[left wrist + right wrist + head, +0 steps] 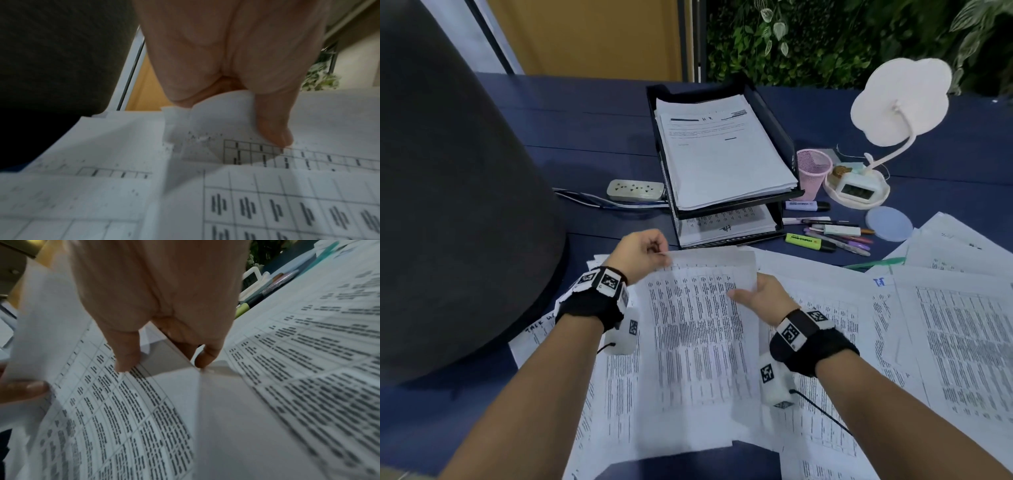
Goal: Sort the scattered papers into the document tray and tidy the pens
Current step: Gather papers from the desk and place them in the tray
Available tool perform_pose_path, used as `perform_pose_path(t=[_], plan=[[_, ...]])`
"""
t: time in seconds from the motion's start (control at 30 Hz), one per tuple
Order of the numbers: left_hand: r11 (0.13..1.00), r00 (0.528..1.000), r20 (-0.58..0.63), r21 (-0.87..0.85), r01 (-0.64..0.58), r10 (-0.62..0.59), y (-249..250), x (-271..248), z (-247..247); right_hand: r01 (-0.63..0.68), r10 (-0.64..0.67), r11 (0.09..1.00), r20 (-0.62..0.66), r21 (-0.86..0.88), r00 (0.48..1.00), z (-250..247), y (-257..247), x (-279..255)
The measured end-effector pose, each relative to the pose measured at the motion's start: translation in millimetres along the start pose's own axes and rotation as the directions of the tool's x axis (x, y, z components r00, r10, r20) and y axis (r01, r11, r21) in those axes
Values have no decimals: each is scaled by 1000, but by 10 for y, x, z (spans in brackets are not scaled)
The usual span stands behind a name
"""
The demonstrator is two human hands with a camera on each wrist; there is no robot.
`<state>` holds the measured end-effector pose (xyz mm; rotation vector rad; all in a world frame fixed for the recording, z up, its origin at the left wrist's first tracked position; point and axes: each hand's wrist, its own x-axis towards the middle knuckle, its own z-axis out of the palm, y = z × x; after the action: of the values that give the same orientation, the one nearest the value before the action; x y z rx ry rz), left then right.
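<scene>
document tray (774,113) behind scattered papers (945,325), pens (835,236) right of tray

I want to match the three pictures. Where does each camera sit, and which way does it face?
Head: on the head, facing forward and down at the desk, tray and pens; both forearms and hands show.
Left wrist: along the left hand to its grip on the sheet.
Right wrist: along the right hand, thumb on the sheet.
Shared: all three show that sheet.
</scene>
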<state>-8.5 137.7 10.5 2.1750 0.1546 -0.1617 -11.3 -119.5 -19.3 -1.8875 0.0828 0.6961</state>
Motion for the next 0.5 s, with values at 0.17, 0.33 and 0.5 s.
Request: perform_pose_path(t=[0.17, 0.33, 0.5], plan=[[990, 976, -184, 96, -104, 120, 208, 43, -17, 31, -27, 997, -58, 76, 998, -71, -153, -49], [983, 801, -597, 127, 135, -33, -14, -90, 52, 54, -12, 970, -175, 238, 984, -120, -121, 45], [832, 747, -368, -263, 488, -554, -431, -226, 136, 30, 30, 934, -163, 355, 986, -153, -51, 63]])
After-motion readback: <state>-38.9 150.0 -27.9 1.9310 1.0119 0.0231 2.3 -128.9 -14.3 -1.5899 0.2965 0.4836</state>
